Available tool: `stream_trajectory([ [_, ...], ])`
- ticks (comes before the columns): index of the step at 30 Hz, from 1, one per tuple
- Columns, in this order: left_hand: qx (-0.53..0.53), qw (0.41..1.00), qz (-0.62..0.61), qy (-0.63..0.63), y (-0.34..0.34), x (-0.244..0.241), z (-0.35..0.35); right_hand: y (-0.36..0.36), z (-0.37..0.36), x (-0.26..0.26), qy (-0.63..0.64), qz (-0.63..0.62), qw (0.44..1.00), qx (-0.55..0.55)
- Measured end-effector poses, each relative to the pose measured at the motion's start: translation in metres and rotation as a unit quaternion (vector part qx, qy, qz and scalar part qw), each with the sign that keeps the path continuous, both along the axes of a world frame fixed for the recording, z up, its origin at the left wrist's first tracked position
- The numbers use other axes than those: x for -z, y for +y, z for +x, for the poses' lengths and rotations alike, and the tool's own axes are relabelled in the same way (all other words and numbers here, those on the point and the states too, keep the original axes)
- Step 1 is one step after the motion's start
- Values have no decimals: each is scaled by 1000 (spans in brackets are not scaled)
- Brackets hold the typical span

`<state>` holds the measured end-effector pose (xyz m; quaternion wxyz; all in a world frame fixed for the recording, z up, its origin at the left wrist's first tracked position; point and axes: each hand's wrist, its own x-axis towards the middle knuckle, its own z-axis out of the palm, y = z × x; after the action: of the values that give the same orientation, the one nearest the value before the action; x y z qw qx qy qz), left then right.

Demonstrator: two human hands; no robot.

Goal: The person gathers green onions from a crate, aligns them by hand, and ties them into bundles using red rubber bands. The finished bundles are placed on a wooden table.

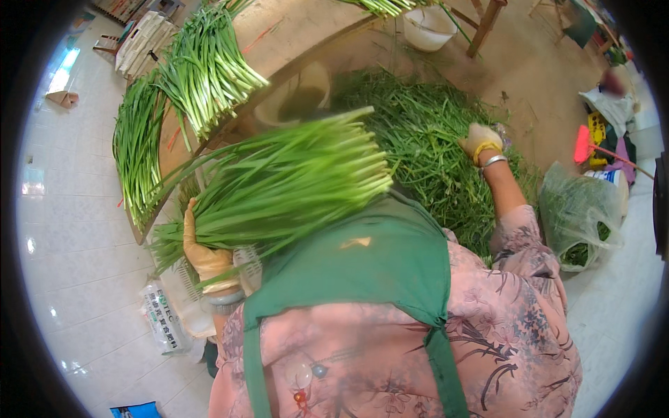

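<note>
My left hand point(203, 258), in a thin yellowish glove, grips the leafy end of a large bunch of Chinese chives point(303, 175). The bunch spreads across my green apron point(360, 251), its pale stem ends pointing right and slightly blurred. My right hand point(483, 141), also gloved, is over a heap of loose green leaf trimmings point(428, 151), apart from the bunch. Its fingers look curled, but whether anything is inside them cannot be seen.
Two chive bundles point(204, 73) point(138, 151) lie on a curved-looking wooden table point(298, 26). A white bucket point(428, 28) stands beyond. On the right are a plastic bag of greens point(580, 214) and a red-headed broom point(581, 144). A printed sack point(163, 317) lies left.
</note>
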<state>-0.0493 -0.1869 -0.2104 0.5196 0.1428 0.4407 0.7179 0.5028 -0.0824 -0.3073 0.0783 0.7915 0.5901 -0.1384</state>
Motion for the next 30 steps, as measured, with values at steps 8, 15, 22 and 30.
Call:
stream_trajectory([
  [8, 140, 986, 88, -3, 19, -24, 27, 5, -158, -120, 331, 141, 803, -476],
  [15, 64, 990, -71, 102, -9, 23, 11, 92, -133, -95, 154, 93, 901, -395],
  [22, -16, 979, -188, 71, -20, 46, 22, 34, -112, -81, 559, 202, 781, -191],
  [30, 127, 905, -47, 403, -23, 38, 33, 0, -176, -92, 218, 215, 808, -504],
])
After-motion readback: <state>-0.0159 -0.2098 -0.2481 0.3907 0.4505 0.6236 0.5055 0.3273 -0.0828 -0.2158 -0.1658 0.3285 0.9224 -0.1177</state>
